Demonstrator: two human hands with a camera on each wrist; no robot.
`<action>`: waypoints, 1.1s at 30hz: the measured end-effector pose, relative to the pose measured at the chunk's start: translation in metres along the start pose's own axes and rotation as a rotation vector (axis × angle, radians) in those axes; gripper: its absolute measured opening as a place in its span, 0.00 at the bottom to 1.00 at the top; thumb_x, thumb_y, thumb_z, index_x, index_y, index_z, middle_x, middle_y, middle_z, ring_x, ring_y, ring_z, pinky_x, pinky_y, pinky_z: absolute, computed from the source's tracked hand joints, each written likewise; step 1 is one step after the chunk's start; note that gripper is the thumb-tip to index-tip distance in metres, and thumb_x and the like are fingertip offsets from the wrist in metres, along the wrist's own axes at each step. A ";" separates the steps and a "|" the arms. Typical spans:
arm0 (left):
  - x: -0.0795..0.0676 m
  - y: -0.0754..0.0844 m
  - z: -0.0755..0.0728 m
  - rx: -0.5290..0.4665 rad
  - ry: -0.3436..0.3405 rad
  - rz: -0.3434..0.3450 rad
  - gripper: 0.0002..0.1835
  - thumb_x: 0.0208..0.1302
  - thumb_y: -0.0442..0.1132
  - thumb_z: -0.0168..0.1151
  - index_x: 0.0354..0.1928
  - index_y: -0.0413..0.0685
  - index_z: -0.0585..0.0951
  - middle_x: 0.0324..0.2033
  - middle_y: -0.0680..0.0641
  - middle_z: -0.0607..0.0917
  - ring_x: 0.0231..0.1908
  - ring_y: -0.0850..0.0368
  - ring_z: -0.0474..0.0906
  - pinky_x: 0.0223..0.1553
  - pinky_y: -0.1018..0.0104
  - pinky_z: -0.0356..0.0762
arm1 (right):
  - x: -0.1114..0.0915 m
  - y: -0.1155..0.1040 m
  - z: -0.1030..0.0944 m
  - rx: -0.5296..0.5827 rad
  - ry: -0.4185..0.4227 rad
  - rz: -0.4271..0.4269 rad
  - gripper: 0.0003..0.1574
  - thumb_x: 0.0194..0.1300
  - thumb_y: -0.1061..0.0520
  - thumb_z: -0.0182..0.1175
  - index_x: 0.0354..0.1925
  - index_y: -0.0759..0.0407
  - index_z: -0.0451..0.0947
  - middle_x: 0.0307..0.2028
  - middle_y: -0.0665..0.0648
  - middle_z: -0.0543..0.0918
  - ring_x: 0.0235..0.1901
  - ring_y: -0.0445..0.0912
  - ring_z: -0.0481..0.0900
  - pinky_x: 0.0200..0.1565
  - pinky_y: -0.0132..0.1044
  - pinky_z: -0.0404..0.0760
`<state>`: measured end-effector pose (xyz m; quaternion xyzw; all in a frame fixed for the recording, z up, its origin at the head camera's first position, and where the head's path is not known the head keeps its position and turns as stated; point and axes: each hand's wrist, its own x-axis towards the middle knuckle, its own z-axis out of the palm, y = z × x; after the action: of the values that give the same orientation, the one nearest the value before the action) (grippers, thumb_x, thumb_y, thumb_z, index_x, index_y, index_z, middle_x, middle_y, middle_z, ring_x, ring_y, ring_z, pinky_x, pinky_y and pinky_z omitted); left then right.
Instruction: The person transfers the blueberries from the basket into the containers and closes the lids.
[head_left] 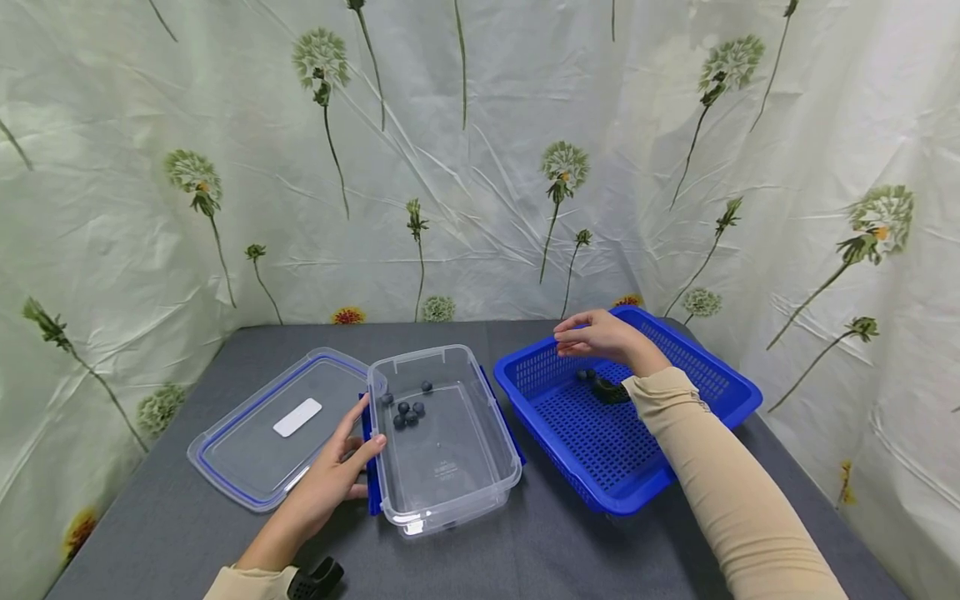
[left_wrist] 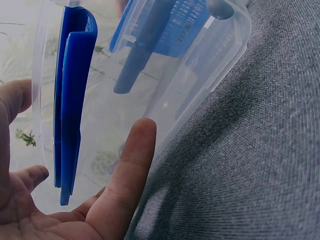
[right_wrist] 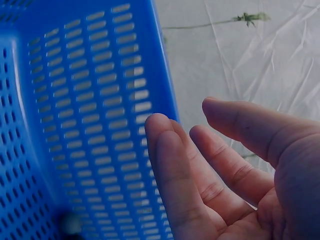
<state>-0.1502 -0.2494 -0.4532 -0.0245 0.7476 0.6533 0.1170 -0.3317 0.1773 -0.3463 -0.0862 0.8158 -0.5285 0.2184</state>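
My left hand [head_left: 330,471] lies against the left side of a clear plastic container [head_left: 446,467], thumb at its rim and fingers along the blue side latch [left_wrist: 75,100]. In the left wrist view one straight finger [left_wrist: 130,170] touches the clear wall. Several blueberries [head_left: 405,414] sit on the container's floor toward the back left. Above the blue slotted basket [head_left: 600,492], my right hand [head_left: 600,337] hovers with loosely bent fingers and nothing visible between them. A few dark blueberries [head_left: 585,375] lie in the basket under that hand, partly hidden by the wrist and its dark strap.
A clear lid [head_left: 247,454] with a blue seal and a white label lies flat on the grey tablecloth [head_left: 150,533], left of the container. Behind the table hangs a pale curtain [head_left: 480,167] with dandelion prints. The basket stands angled at the right, close to the container.
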 end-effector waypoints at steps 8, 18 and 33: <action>0.001 0.000 0.001 -0.010 0.004 0.001 0.41 0.84 0.51 0.56 0.86 0.79 0.45 0.73 0.27 0.61 0.60 0.33 0.81 0.49 0.39 0.91 | -0.009 0.010 -0.018 0.008 0.029 0.025 0.29 0.83 0.61 0.56 0.72 0.77 0.68 0.55 0.61 0.85 0.47 0.42 0.89 0.56 0.32 0.89; -0.001 -0.001 0.000 -0.009 -0.004 0.010 0.42 0.83 0.51 0.57 0.87 0.77 0.44 0.73 0.25 0.61 0.60 0.33 0.81 0.50 0.39 0.91 | -0.018 0.024 -0.030 -0.013 0.061 0.057 0.31 0.83 0.59 0.57 0.73 0.78 0.67 0.51 0.58 0.86 0.46 0.41 0.88 0.50 0.28 0.88; 0.000 0.000 0.000 0.011 -0.013 0.003 0.44 0.84 0.51 0.57 0.87 0.76 0.41 0.75 0.24 0.59 0.62 0.29 0.80 0.49 0.39 0.91 | -0.019 0.055 -0.032 -0.050 0.081 0.127 0.28 0.81 0.63 0.57 0.69 0.82 0.69 0.57 0.71 0.86 0.44 0.42 0.88 0.56 0.38 0.90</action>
<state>-0.1504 -0.2490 -0.4534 -0.0185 0.7505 0.6494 0.1212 -0.3246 0.2346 -0.3801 -0.0182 0.8407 -0.4962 0.2158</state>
